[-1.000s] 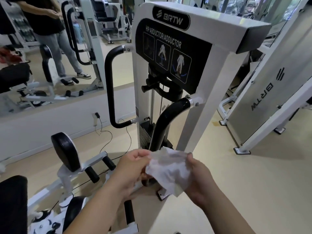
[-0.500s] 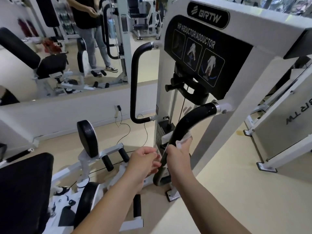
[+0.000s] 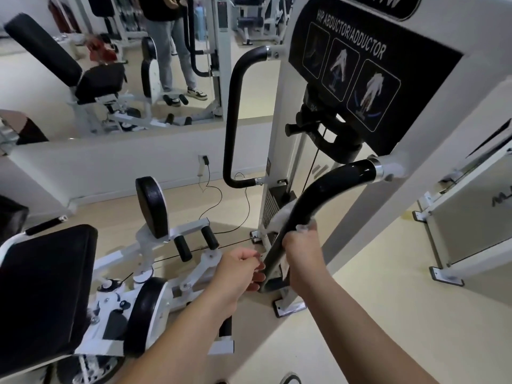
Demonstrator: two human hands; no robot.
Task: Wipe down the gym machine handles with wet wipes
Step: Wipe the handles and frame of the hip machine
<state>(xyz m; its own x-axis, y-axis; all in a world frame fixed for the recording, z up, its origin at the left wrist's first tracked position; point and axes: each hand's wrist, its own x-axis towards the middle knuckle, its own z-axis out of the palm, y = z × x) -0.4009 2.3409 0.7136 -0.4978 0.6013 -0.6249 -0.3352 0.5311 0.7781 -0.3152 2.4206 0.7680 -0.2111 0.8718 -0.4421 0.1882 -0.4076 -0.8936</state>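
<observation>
A white hip abductor/adductor machine (image 3: 282, 112) carries two curved black handles. My right hand (image 3: 303, 254) grips the lower part of the near handle (image 3: 327, 189) with a white wet wipe (image 3: 279, 217) wrapped round the bar; the wipe sticks out to the left of the handle and above my fingers. Just left of that handle my left hand (image 3: 241, 268) hangs with loosely curled fingers and holds nothing. The far handle (image 3: 231, 117) stands untouched on the machine's left side.
The machine's black seat (image 3: 44, 286), knee pads (image 3: 152, 206) and foot rollers (image 3: 194, 242) lie at the lower left. A wall mirror (image 3: 110, 65) shows a standing person and other machines. A cable (image 3: 219, 200) trails over the floor. Another white frame (image 3: 468, 217) stands at the right.
Both hands held the wipe spread out before the machine. My right hand then wrapped it round the near handle and has slid a little down the bar. My left hand let go.
</observation>
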